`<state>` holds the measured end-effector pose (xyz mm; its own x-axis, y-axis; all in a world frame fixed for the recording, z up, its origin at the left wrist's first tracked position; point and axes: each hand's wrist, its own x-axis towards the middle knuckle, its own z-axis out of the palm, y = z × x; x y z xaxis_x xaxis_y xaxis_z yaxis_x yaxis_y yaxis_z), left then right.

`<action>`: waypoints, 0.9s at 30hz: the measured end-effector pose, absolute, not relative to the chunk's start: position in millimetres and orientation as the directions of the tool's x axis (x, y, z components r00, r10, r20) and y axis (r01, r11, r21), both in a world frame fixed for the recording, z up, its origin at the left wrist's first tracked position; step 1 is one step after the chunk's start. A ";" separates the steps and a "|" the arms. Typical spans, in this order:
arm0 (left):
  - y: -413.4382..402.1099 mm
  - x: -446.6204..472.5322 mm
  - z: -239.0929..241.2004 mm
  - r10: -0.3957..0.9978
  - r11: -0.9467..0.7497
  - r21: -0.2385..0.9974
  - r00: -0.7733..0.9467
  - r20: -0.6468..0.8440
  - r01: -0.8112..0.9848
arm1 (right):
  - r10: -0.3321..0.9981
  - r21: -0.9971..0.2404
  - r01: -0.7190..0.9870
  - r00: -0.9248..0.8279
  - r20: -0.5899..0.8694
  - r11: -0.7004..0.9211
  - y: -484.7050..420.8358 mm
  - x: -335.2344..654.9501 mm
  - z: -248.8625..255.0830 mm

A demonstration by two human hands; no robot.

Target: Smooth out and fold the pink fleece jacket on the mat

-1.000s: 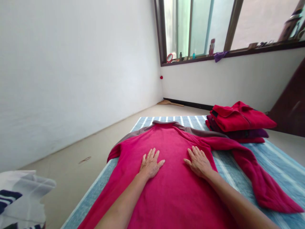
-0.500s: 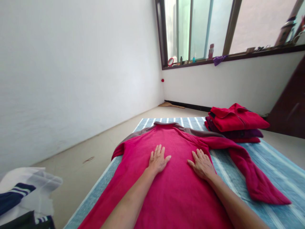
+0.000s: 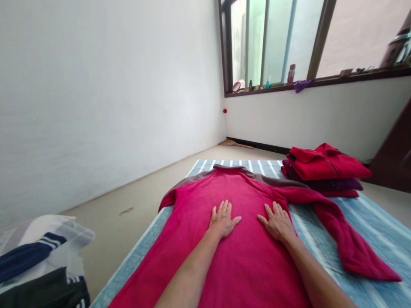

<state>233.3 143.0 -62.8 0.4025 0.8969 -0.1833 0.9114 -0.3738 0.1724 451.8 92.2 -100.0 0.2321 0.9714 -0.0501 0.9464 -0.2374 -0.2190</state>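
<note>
A magenta fleece jacket (image 3: pixel 247 261) with grey shoulders and collar lies spread out, its back facing up and its collar at the far end. My left hand (image 3: pixel 222 220) rests flat on the middle of the back, fingers spread. To the right of it, my right hand (image 3: pixel 278 221) lies flat on the same cloth near the side seam, also with fingers apart. One sleeve stretches out to the right over the striped blue sheet (image 3: pixel 379 226). The other sleeve is bent at the left edge, partly out of sight.
A stack of folded red and purple clothes (image 3: pixel 327 164) sits at the far right of the sheet. Dark clothes with white stripes (image 3: pixel 32 252) and a clear plastic bag (image 3: pixel 80 231) are at lower left. Small items stand on the windowsill (image 3: pixel 272 89).
The camera view has turned slightly left, so everything appears shifted rightward. Both hands stay flat on the jacket, the left slightly lower toward me on the cloth.
</note>
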 end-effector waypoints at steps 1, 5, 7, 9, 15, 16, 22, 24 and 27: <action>142.7 233.0 -63.8 0.898 -0.374 0.174 0.403 -0.178 0.911 | 0.971 -0.218 0.947 0.232 -0.047 -0.237 92.0 452.0 -100.7; 142.3 232.2 -66.6 0.902 -0.374 0.175 0.402 -0.160 0.911 | 0.975 -0.203 0.953 0.222 -0.032 -0.224 91.8 453.1 -102.8; 141.9 232.3 -67.4 0.905 -0.370 0.178 0.398 -0.153 0.912 | 0.978 -0.194 0.958 0.208 -0.031 -0.210 92.2 454.0 -103.8; 141.1 233.2 -67.5 0.908 -0.364 0.189 0.393 -0.146 0.912 | 0.980 -0.189 0.961 0.198 -0.035 -0.201 92.9 455.0 -104.6; 145.2 227.4 -57.3 0.921 -0.341 0.238 0.374 -0.109 0.909 | 0.980 -0.177 0.964 0.195 -0.048 -0.200 93.0 456.5 -104.0; 147.3 221.9 -54.4 0.936 -0.314 0.231 0.341 -0.087 0.921 | 0.980 -0.172 0.965 0.194 -0.047 -0.199 92.4 456.4 -103.3; 159.3 164.5 -53.4 0.999 -0.049 0.120 0.050 -0.006 0.992 | 0.983 -0.164 0.969 0.184 -0.025 -0.186 88.8 455.4 -99.6; 163.7 147.3 -58.1 0.997 -0.054 0.119 0.059 -0.044 0.991 | 0.982 -0.169 0.968 0.186 -0.025 -0.187 88.7 455.7 -100.0; 173.9 127.7 -61.7 0.993 -0.090 0.138 0.099 -0.062 0.986 | 0.983 -0.182 0.966 0.185 -0.025 -0.186 89.4 456.6 -101.2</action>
<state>127.7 173.9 -61.7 0.0993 0.9931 -0.0625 0.9863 -0.0899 0.1384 456.6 89.4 -101.2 0.1845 0.9825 -0.0250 0.9656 -0.1860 -0.1816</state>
